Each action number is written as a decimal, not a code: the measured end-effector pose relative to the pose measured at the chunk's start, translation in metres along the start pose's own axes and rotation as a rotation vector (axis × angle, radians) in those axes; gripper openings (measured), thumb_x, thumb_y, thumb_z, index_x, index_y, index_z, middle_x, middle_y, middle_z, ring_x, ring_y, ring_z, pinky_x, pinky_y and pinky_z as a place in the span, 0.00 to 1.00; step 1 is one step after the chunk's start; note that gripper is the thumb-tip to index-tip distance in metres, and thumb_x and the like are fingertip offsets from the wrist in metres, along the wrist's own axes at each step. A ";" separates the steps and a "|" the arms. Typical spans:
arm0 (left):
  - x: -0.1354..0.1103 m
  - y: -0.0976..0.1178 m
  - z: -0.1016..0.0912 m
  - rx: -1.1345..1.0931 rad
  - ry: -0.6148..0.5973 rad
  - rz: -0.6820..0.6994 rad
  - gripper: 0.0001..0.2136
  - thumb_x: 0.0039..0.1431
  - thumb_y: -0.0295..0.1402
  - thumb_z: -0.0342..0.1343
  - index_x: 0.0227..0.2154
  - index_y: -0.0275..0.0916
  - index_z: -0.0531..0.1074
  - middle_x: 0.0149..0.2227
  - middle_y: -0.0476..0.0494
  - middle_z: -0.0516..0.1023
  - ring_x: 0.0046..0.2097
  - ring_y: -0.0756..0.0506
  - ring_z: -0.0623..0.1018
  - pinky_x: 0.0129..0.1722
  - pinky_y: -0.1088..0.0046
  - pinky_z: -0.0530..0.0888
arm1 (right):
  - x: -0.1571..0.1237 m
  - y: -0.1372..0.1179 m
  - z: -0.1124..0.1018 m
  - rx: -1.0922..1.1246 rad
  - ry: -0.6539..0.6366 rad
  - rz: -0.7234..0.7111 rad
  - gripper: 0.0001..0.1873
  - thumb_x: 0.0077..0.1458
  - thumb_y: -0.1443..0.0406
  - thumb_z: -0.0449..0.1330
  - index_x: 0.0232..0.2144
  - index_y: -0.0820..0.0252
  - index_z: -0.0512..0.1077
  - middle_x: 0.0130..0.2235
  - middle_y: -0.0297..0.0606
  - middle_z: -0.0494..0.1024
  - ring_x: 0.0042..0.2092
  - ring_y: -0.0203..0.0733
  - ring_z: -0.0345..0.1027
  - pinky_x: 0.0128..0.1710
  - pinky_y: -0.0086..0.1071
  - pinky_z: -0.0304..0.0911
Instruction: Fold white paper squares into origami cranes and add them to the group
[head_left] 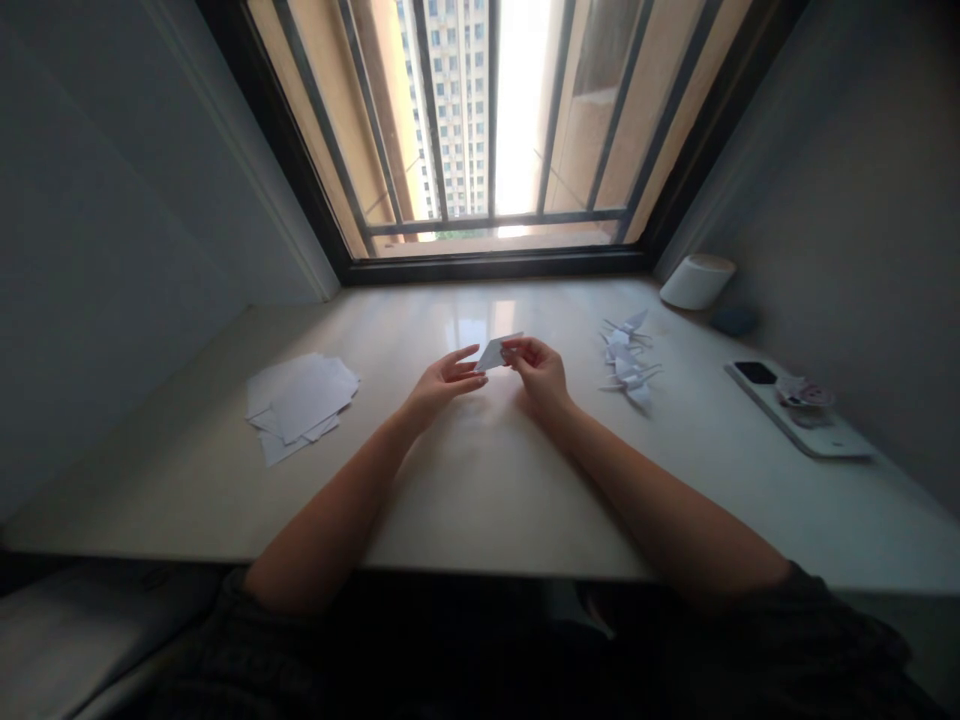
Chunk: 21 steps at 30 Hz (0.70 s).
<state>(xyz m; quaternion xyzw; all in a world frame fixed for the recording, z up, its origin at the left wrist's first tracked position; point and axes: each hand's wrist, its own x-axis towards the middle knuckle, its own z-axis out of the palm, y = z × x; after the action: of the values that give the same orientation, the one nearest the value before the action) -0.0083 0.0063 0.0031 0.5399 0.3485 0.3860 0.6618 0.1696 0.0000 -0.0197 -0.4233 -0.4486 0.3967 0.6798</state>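
Passage between paper stack (311, 400) and left hand (441, 382) — folded cranes (634, 383) block straight line, right hand (543, 374) to phone (821, 438).

One phone (825, 436), one folded paper (495, 354), one sheet pile (309, 400), at least two cranes (636, 384).

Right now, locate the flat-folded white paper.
The flat-folded white paper is at the head view's centre, held by the right hand, beside the left hand.
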 end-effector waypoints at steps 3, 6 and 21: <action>-0.001 0.000 0.004 0.050 -0.063 -0.004 0.35 0.39 0.32 0.71 0.54 0.38 0.69 0.49 0.35 0.77 0.49 0.40 0.77 0.48 0.64 0.71 | -0.001 0.001 0.001 0.002 -0.028 -0.017 0.12 0.43 0.58 0.66 0.30 0.58 0.73 0.30 0.34 0.77 0.30 0.37 0.69 0.35 0.34 0.66; -0.003 0.000 0.007 0.194 -0.028 -0.010 0.22 0.48 0.42 0.65 0.45 0.36 0.75 0.44 0.36 0.80 0.46 0.41 0.78 0.43 0.67 0.72 | -0.002 0.004 0.001 -0.043 -0.087 -0.048 0.12 0.46 0.60 0.65 0.32 0.57 0.71 0.28 0.31 0.76 0.30 0.37 0.69 0.36 0.34 0.65; -0.003 -0.007 0.009 0.354 0.148 0.100 0.18 0.51 0.47 0.60 0.30 0.33 0.77 0.31 0.38 0.82 0.31 0.46 0.80 0.34 0.71 0.73 | -0.010 0.002 0.007 0.158 -0.153 0.124 0.28 0.34 0.59 0.73 0.29 0.54 0.57 0.23 0.23 0.73 0.27 0.36 0.70 0.33 0.33 0.65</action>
<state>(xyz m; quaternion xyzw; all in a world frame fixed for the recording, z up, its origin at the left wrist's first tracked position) -0.0009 -0.0010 -0.0023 0.6346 0.4312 0.3898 0.5093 0.1598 -0.0071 -0.0231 -0.3640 -0.4393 0.5034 0.6489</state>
